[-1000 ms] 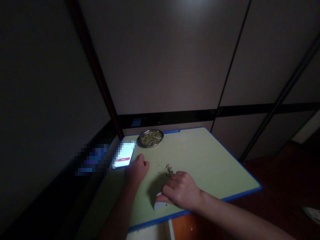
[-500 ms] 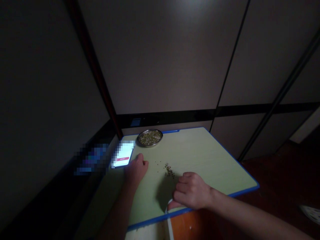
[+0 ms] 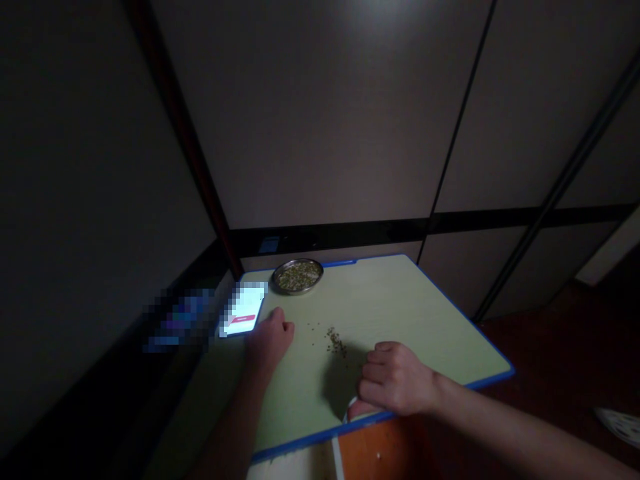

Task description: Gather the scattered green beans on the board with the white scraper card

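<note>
My left hand (image 3: 273,337) rests closed on the tabletop beside the lit phone (image 3: 245,312); whatever its curled fingers hold, if anything, is hidden. Near the front edge, my right hand (image 3: 395,379) is closed with the knuckles up. A thin white thing (image 3: 352,404) shows at its thumb, its kind unclear. Between the hands and a little beyond them lies a small scatter of brown-green seeds or grains (image 3: 335,342). At the back left stands a round metal dish (image 3: 298,291) with many similar greenish grains (image 3: 299,275) in it.
The pale green table (image 3: 405,300) has a blue rim. Behind it rises a wardrobe panel (image 3: 320,133) with a dark strip. Under the front edge is an orange surface (image 3: 370,450) beside a white divider. A white patterned object (image 3: 620,425) lies on the floor at right.
My right hand has shifted slightly right along the front edge, away from the scattered grains. My left hand stays beside the phone. The camera view has moved a little.
</note>
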The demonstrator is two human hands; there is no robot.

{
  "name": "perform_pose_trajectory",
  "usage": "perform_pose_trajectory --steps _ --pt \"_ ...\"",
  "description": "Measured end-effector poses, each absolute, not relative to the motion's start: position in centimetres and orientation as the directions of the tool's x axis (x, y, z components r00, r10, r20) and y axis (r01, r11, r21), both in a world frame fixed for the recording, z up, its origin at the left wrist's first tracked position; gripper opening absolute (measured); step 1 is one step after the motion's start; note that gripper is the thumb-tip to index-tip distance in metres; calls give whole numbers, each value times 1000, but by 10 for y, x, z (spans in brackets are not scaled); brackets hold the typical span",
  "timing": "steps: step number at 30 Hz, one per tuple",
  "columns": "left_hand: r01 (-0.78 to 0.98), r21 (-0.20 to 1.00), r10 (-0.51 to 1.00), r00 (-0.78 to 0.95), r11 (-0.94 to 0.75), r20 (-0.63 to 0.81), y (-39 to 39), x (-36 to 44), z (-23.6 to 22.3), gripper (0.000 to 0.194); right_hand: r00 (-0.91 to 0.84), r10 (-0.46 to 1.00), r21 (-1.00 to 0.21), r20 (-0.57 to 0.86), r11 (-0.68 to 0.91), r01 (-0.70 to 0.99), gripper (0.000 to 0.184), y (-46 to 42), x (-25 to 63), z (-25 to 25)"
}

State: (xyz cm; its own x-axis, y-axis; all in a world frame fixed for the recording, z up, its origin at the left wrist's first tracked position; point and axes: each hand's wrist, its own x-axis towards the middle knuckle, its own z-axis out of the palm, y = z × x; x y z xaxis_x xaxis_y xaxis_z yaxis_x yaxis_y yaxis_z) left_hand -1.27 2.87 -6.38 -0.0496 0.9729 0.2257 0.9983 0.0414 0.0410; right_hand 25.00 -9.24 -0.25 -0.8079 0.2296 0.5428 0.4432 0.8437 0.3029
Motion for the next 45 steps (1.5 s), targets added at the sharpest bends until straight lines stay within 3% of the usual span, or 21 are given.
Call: perform_pose_trajectory --steps 14,20,25,35,45 --pt "998 35 978 -49 43 204 27 -12 -62 23 -780 371 275 503 787 552 41 -101 281 7" --pt "999 23 974 -48 44 220 31 -16 -69 23 -519 585 170 623 547 820 40 -95 313 9" --pt "999 24 974 -48 43 223 32 -17 -69 22 -414 679 121 607 435 892 42 -93 322 -12" --pt "998 34 981 -54 48 188 29 -14 -62 22 -472 685 104 556 506 856 40 -96 325 -14" --pt "994 85 986 -74 62 147 28 -13 -57 18 -406 714 128 570 411 902 42 -86 334 -12"
